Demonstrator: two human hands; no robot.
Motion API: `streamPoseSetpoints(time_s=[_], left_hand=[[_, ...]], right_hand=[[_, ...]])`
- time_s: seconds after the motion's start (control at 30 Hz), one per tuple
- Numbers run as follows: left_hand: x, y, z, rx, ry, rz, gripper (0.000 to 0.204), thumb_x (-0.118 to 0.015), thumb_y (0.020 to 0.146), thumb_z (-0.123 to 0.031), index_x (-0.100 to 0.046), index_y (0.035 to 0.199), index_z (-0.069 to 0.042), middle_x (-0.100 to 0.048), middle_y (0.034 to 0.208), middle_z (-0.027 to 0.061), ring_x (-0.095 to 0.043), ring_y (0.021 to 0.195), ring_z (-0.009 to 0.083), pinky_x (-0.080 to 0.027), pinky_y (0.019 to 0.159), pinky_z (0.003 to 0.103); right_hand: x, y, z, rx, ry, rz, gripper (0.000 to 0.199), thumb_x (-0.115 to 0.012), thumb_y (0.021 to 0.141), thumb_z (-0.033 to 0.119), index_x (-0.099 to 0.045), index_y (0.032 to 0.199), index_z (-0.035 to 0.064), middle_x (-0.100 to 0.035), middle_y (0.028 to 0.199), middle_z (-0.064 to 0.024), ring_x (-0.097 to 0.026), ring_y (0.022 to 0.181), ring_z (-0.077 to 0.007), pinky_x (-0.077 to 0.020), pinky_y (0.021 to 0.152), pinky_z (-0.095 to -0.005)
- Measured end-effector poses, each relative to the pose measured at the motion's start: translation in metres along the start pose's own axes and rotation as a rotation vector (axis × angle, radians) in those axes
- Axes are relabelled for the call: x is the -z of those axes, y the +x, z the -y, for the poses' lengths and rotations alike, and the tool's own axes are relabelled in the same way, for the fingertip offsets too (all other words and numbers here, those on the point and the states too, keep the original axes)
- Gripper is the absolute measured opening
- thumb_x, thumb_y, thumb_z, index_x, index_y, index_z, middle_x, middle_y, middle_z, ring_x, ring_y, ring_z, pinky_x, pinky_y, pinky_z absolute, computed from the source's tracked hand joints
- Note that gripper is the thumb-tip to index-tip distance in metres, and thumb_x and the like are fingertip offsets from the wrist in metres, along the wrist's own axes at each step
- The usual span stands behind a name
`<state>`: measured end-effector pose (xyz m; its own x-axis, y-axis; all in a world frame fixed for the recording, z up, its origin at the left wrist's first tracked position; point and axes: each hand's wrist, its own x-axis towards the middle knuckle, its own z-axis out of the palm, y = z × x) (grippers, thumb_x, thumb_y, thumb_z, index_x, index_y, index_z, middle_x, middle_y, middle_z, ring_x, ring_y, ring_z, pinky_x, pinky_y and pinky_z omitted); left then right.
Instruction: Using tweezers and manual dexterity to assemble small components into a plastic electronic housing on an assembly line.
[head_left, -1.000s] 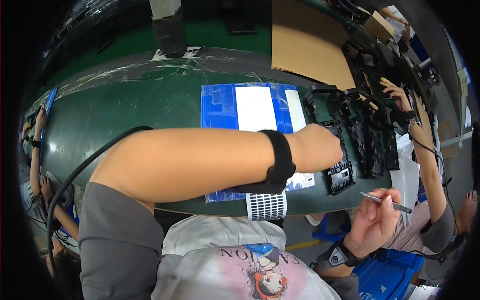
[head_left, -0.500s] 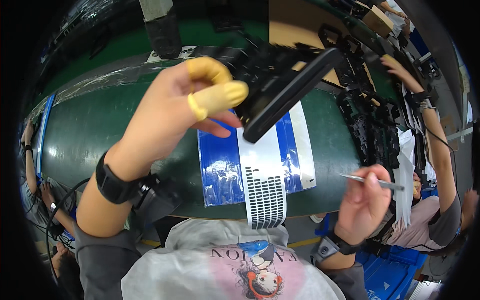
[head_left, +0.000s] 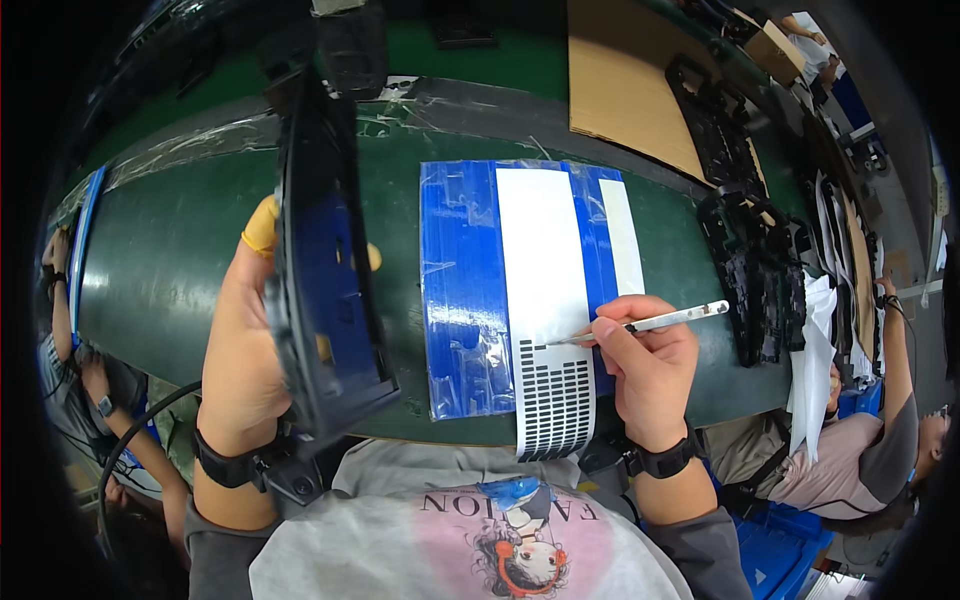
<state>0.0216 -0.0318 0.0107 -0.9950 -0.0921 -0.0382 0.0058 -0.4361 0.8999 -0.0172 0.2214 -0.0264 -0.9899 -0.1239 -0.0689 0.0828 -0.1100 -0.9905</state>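
Note:
My left hand (head_left: pixel 242 345) grips a black plastic frame (head_left: pixel 305 250) held upright on the left, its fingers wrapped behind it. Yellow finger cots cover the thumb and at least one fingertip; the frame hides most of the other fingers. In my right hand (head_left: pixel 655 375) a pair of metal tweezers (head_left: pixel 685 316) is pinched, pointing left. Their tips are at the upper rows of small black rectangular stickers on a white backing strip (head_left: pixel 543 250). That strip lies over a blue board (head_left: pixel 462 290) wrapped in clear film, its lower end hanging past the table edge.
More black plastic frames (head_left: pixel 755 270) are stacked on the right side of the green table (head_left: pixel 170 270). Cardboard (head_left: pixel 625 90) lies at the back. White paper sheets (head_left: pixel 815 330) hang beside the frames. Other people sit at the left and right.
My left hand has swung the black frame left and toward me, off the strip, and turned it upright. My right hand has brought the tweezers leftward and up to the sticker strip.

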Motion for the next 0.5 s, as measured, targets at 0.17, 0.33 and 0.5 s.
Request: streamPoseSetpoints(time_s=[0.17,0.33,0.5], left_hand=[[0.008,0.002,0.003,-0.036,0.357,0.004,0.062,-0.064,0.057,-0.019,-0.037,0.111,-0.004,-0.043,0.081,0.0000,-0.046,0.071,0.0057,-0.041,0.058,0.016],[0.010,0.001,0.010,-0.061,0.291,-0.034,0.059,-0.056,0.057,-0.011,-0.036,0.112,-0.004,-0.043,0.087,0.0011,-0.047,0.081,0.0077,-0.042,0.062,0.016],[-0.003,-0.001,0.012,-0.120,0.162,-0.128,0.072,-0.047,0.057,0.005,-0.026,0.124,-0.007,-0.041,0.104,0.0099,-0.051,0.090,0.0167,-0.043,0.074,0.023]], right_hand=[[-0.005,0.000,0.004,-0.020,-0.002,0.028,0.010,-0.053,0.073,-0.005,-0.053,0.083,-0.0041,-0.057,0.071,-0.0074,-0.055,0.063,-0.0090,-0.0435,0.055,-0.0171],[-0.005,0.000,0.007,-0.039,-0.041,0.034,0.009,-0.053,0.073,-0.005,-0.053,0.082,-0.0043,-0.057,0.071,-0.0077,-0.056,0.064,-0.0102,-0.0449,0.057,-0.0180],[0.004,0.002,0.004,-0.069,0.012,0.033,0.011,-0.054,0.072,-0.005,-0.053,0.083,-0.0048,-0.057,0.070,-0.0085,-0.054,0.058,-0.0093,-0.0420,0.051,-0.0183]])
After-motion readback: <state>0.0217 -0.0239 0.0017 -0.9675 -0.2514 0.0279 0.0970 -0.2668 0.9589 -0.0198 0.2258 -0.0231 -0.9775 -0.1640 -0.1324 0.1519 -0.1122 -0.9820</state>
